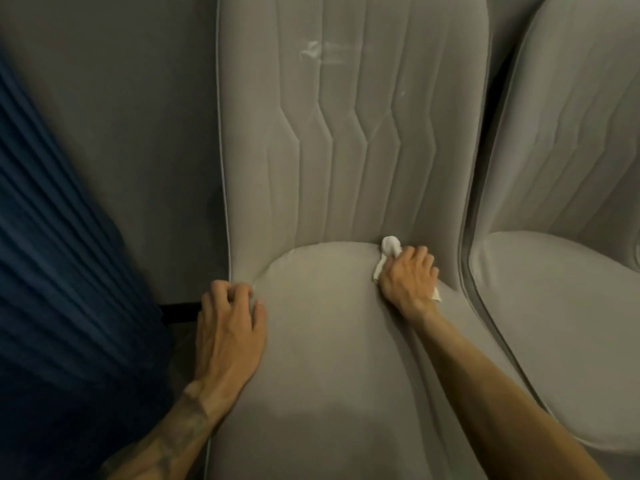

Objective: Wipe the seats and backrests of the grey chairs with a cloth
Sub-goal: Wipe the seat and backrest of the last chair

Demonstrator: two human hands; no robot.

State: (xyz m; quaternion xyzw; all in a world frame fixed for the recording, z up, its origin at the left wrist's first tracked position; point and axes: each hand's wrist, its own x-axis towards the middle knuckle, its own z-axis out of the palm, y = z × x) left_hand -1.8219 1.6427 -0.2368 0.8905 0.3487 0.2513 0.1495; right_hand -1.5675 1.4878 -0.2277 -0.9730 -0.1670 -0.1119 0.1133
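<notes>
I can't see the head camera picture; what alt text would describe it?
A person's right hand presses a white cloth into the crease between seat and backrest of a grey chair, while the left hand rests on the seat's left edge. A second grey chair stands alongside.

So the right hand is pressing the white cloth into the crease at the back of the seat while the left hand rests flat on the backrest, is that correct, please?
Not quite. In the head view, the left hand rests on the left edge of the seat, not on the backrest. The rest holds: the right hand presses the white cloth into the crease at the back of the seat.
</notes>
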